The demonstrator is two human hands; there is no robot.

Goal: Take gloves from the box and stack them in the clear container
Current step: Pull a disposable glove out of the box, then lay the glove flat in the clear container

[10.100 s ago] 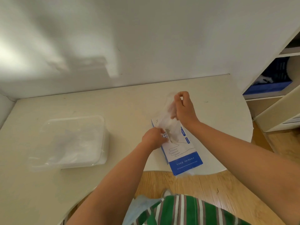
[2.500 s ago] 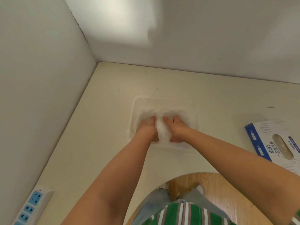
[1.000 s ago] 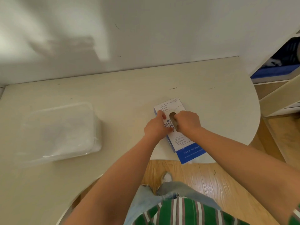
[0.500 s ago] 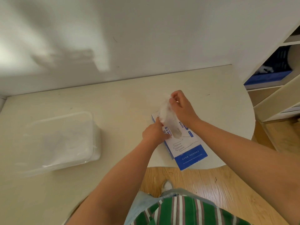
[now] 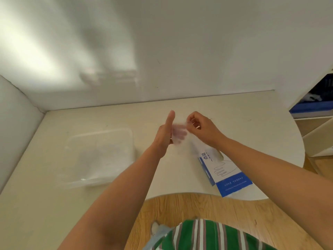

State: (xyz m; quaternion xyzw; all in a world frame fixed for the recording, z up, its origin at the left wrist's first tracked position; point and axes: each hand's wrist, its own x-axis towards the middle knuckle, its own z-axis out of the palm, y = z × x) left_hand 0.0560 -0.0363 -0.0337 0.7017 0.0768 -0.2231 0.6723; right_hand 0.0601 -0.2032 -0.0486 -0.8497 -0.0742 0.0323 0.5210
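A thin clear plastic glove (image 5: 180, 134) hangs in the air between my hands, above the table. My right hand (image 5: 201, 129) pinches its upper edge with curled fingers. My left hand (image 5: 164, 136) is raised edge-on with straight fingers against the glove's left side; motion blur hides the contact. The blue and white glove box (image 5: 225, 170) lies flat near the table's front edge, below my right forearm. The clear container (image 5: 100, 156) stands to the left of my left hand, with several clear gloves lying inside.
The cream table (image 5: 252, 134) meets white walls at the back and left. Its front edge curves around a cut-out over wooden floor (image 5: 198, 210). A shelf unit (image 5: 317, 112) with a blue item stands at the right.
The glove has come fully out of the box and risen. My left hand let go of the box and lifted to the glove. Both hands moved up and away from the box.
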